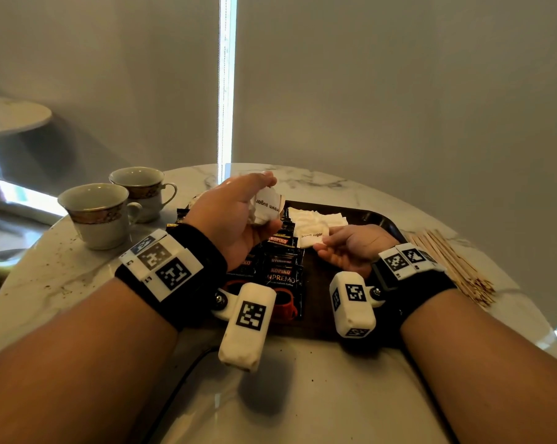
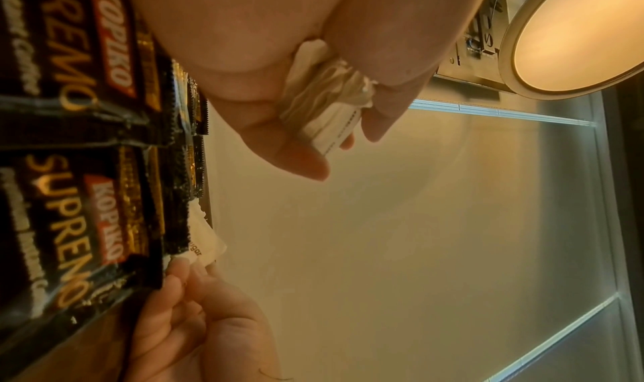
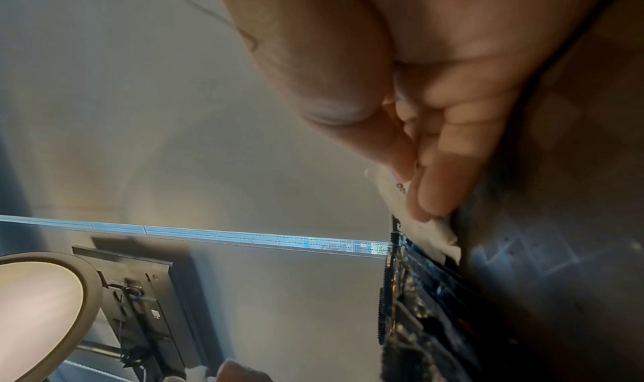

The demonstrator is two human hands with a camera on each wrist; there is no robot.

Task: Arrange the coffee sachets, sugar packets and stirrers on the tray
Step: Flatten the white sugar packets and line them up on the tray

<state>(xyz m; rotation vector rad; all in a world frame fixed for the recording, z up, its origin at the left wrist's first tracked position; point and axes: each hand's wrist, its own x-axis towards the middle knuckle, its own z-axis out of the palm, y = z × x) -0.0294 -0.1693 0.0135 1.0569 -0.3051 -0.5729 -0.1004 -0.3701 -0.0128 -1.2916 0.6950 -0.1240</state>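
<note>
Above the dark tray [image 1: 381, 219], the left hand [image 1: 235, 219] grips a bunch of brown sugar packets [image 1: 267, 206]. The right hand [image 1: 351, 248] pinches one sugar packet [image 1: 309, 239] beside black Kopiko sachets [image 1: 280, 267]. Wooden stirrers [image 1: 453, 264] lie right; two cups [image 1: 101, 213] stand left.

Both hands forward — left hand [image 1: 235, 216] raised, curled; right hand [image 1: 354, 248] low, pinching.

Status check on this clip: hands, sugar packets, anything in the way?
Left hand grips a packet bundle. Right hand pinches one sugar packet at the tray. Stirrers off-tray; nothing blocking.
</note>
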